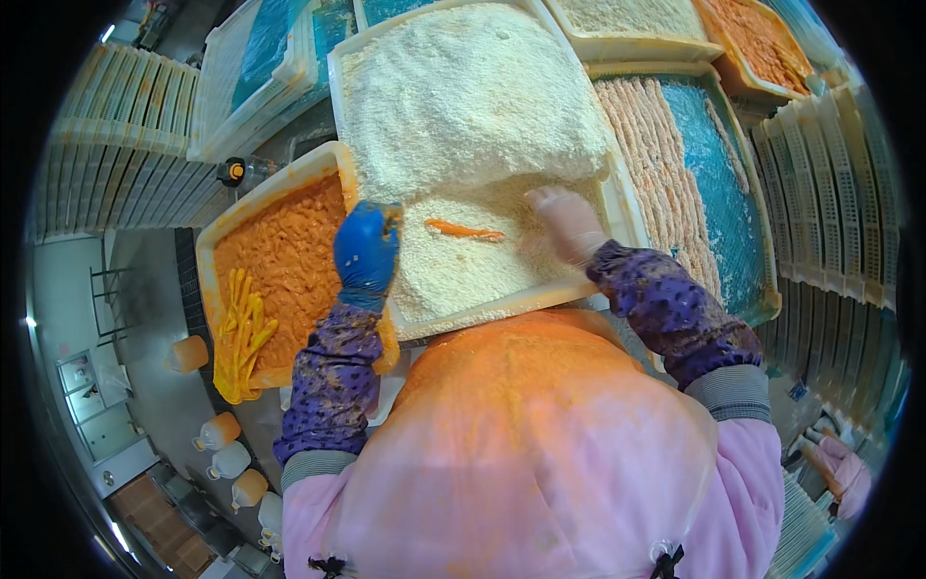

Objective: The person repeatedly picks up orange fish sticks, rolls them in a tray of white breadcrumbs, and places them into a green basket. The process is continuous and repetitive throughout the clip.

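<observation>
Head view: our left hand (367, 256), blue-gloved with orange bits stuck on, is above the border between the tub (318, 162) and the crumb tray (632, 207). Fingers curled in; can't tell if anything's inside. Our right hand (567, 224), in a thin pale glove, is blurred at the crumbs (463, 87); can't tell if it's closed on anything. 1 orange strip (465, 231) lies on the crumbs between our 2 hands, touching neither, probably there so either can reach it. Orange meat (280, 232) fills the tub just left of the left hand, likely so that glove takes the wet side. Yellow gloves (241, 328) drape over the tub's near corner, left of that hand, perhaps parked aside. Crumbs heap up beyond our hands, likely a reserve. Right of the right hand, pale strips (646, 145) lie packed in rows in the blue-lined tray (704, 183), seemingly saving room.
</observation>
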`<state>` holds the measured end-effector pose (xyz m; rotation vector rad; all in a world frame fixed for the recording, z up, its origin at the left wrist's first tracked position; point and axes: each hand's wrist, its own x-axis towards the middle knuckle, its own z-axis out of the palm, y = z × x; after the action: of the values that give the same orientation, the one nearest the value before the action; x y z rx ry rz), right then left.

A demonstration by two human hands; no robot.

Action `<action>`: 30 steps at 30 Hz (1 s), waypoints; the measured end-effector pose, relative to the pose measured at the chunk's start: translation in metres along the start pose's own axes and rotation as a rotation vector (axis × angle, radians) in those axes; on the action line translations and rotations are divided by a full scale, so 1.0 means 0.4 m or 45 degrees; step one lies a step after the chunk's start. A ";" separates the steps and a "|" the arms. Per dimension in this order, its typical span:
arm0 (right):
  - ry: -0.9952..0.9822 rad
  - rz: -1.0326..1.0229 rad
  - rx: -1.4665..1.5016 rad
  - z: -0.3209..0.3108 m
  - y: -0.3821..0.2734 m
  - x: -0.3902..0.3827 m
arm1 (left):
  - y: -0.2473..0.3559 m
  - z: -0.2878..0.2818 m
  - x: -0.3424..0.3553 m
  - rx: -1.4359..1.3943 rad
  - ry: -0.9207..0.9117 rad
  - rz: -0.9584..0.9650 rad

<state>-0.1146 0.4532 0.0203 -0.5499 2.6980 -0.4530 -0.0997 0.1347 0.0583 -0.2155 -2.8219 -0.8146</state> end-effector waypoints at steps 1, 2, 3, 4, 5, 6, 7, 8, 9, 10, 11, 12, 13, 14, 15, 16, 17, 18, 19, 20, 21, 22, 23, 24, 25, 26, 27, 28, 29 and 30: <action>-0.178 0.045 -0.018 -0.025 -0.056 0.008 | -0.011 -0.013 0.001 -0.066 0.060 -0.015; -0.271 -0.061 -0.011 0.037 -0.070 0.042 | -0.023 -0.026 0.003 -0.133 0.120 -0.029; -0.179 -0.138 0.035 0.103 -0.097 0.069 | -0.039 -0.040 0.011 -0.202 0.181 -0.039; -0.200 -0.052 0.126 0.100 -0.159 0.089 | -0.078 -0.043 0.003 -0.274 0.214 -0.084; -0.163 -0.043 0.257 0.101 -0.198 0.111 | -0.130 -0.045 -0.010 -0.253 0.209 -0.129; -0.080 -0.098 0.337 0.090 -0.229 0.107 | -0.193 -0.054 -0.039 -0.226 0.209 -0.182; 0.005 -0.141 0.409 0.078 -0.245 0.097 | -0.255 -0.061 -0.064 -0.213 0.205 -0.230; -0.083 -0.129 0.289 0.089 -0.236 0.095 | -0.304 -0.085 -0.098 0.068 0.128 -0.288; -0.170 -0.108 0.169 0.106 -0.214 0.088 | -0.359 -0.111 -0.138 0.345 0.045 -0.339; -0.261 -0.104 0.050 0.114 -0.198 0.080 | -0.458 -0.142 -0.205 0.475 0.012 -0.408; -0.166 -0.133 0.023 0.107 -0.185 0.067 | -0.536 -0.163 -0.265 0.597 -0.019 -0.481; -0.071 -0.151 -0.006 0.095 -0.169 0.050 | -0.555 -0.172 -0.291 0.691 -0.135 -0.524; 0.026 -0.168 -0.031 0.087 -0.161 0.038 | -0.562 -0.180 -0.309 0.787 -0.252 -0.562; 0.210 -0.282 -0.003 0.104 -0.148 0.052 | -0.568 -0.180 -0.321 0.882 -0.371 -0.597; 0.063 -0.209 0.207 0.100 -0.160 0.064 | -0.584 -0.168 -0.342 0.916 -0.439 -0.605; -0.079 -0.133 0.418 0.095 -0.185 0.082 | -0.601 -0.143 -0.356 0.952 -0.505 -0.607; -0.222 -0.056 0.628 0.089 -0.204 0.099 | -0.621 -0.130 -0.369 0.988 -0.570 -0.608; -0.276 -0.035 0.849 0.113 -0.194 0.121 | -0.602 -0.127 -0.348 0.889 -0.579 -0.532; -0.384 0.025 1.210 0.097 -0.191 0.113 | -0.587 -0.142 -0.336 0.886 -0.650 -0.493; -0.488 0.086 1.574 0.075 -0.186 0.098 | -0.573 -0.157 -0.323 0.883 -0.721 -0.450; -0.604 0.142 1.934 0.051 -0.185 0.076 | -0.561 -0.167 -0.332 0.879 -0.795 -0.421; -0.551 0.041 2.107 0.026 -0.165 0.035 | -0.566 -0.175 -0.353 0.861 -0.743 -0.384; -0.526 0.026 2.248 -0.022 -0.134 -0.018 | -0.584 -0.182 -0.378 0.838 -0.694 -0.344; -0.522 -0.028 2.325 -0.048 -0.075 -0.064 | -0.597 -0.188 -0.390 0.816 -0.647 -0.298; -0.304 -0.004 2.257 -0.093 -0.033 -0.128 | -0.598 -0.191 -0.393 0.816 -0.646 -0.332; -0.090 0.143 2.320 -0.125 0.008 -0.203 | -0.589 -0.208 -0.393 0.829 -0.638 -0.370; 0.084 0.157 2.371 -0.129 0.076 -0.268 | -0.585 -0.214 -0.394 0.829 -0.635 -0.413; 0.282 0.288 2.413 -0.142 0.138 -0.340 | -0.587 -0.219 -0.392 0.853 -0.580 -0.387; 0.429 0.353 2.659 -0.129 0.233 -0.409 | -0.590 -0.223 -0.398 0.874 -0.523 -0.368; 0.681 0.540 2.344 -0.150 0.289 -0.462 | -0.588 -0.228 -0.401 0.899 -0.467 -0.346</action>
<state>-0.0149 0.6469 0.0804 0.7118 1.4482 -2.5512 0.0240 -0.1251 -0.0224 0.1468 -3.3123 0.2522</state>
